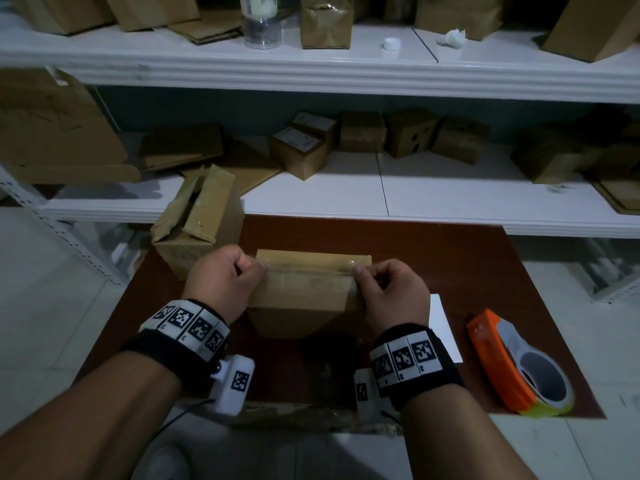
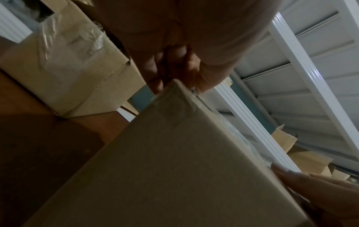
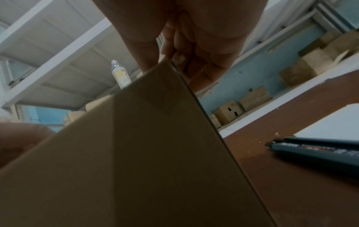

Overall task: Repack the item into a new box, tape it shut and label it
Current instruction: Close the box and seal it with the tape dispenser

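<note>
A small closed cardboard box (image 1: 304, 296) stands on the brown table (image 1: 450, 258), with a strip of clear tape (image 1: 311, 266) running along its top. My left hand (image 1: 235, 275) grips the box's left end, thumb on the tape and fingers curled over the edge. At the right end, my right hand (image 1: 384, 289) holds on the same way, its thumb pressing the tape down. In the left wrist view my curled fingers (image 2: 174, 64) sit on the box (image 2: 165, 176) corner. The right wrist view shows fingers (image 3: 190, 53) against the box (image 3: 136, 153) side.
An orange tape dispenser (image 1: 512, 365) lies at the table's right. A white label sheet (image 1: 445, 327) and a dark marker (image 3: 318, 150) lie beside my right hand. An opened old box (image 1: 197, 230) stands behind left. White shelves (image 1: 450, 192) with cartons rise behind the table.
</note>
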Available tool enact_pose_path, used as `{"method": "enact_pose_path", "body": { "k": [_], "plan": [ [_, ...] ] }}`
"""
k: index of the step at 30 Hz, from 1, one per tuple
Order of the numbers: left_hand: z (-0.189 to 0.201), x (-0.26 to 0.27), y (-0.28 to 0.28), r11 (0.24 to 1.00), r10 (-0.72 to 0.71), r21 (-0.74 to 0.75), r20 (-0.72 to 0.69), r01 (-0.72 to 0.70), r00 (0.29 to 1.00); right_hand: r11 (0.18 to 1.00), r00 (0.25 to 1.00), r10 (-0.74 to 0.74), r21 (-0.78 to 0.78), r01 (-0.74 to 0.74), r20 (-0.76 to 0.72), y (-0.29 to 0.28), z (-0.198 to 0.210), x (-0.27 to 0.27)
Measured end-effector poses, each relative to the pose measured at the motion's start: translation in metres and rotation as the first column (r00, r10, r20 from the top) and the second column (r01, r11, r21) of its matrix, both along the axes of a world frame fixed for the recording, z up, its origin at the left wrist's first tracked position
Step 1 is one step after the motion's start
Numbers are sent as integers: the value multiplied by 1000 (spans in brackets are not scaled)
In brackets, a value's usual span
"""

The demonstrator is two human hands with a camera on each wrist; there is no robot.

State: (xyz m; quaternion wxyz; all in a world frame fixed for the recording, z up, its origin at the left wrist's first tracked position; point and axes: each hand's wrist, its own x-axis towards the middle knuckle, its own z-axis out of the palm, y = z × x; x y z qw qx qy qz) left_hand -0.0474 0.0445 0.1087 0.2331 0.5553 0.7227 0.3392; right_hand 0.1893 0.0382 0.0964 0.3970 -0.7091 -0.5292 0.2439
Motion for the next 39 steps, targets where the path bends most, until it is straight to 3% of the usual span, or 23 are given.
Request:
{"method": "enact_pose_path", "body": {
  "k": [11,15,20,23,27,30,34,36,37,39],
  "plan": [
    [-9,4,-1,994,107,12,112,-109,988,1000,999,4,-7,-3,44,2,-3,-7],
    [-17,-3,3,986,164,-5,283,-169,945,1000,998,-17,0,17,63,1,-4,-8],
    [-29,-8,6,983,184,-97,577,-158,796,1000,999,-14,-16,15,48,2,-3,-9],
    [-32,-3,7,965,262,-179,730,-192,631,1000,998,-16,-15,17,53,2,-4,-10],
    [-27,7,0,932,342,-231,816,-279,467,1000,999,-13,-13,13,50,2,-5,-10],
    [-30,6,-3,927,348,-269,878,-262,329,1000,999,-15,-15,16,49,2,-6,-9],
    [-35,5,-3,932,336,-249,865,-262,373,1000,999,-4,-15,4,32,2,-6,-8],
    [-35,4,-2,949,294,-201,847,-245,443,1000,1000,-1,-22,1,16,2,-5,-7],
    [-33,3,0,955,285,-187,793,-229,538,1000,1000,1,-27,-1,6,2,-5,-6],
    [-30,2,3,958,260,-230,454,-170,852,999,1000,-1,-33,1,-3,2,-4,-6]
  ]
}}
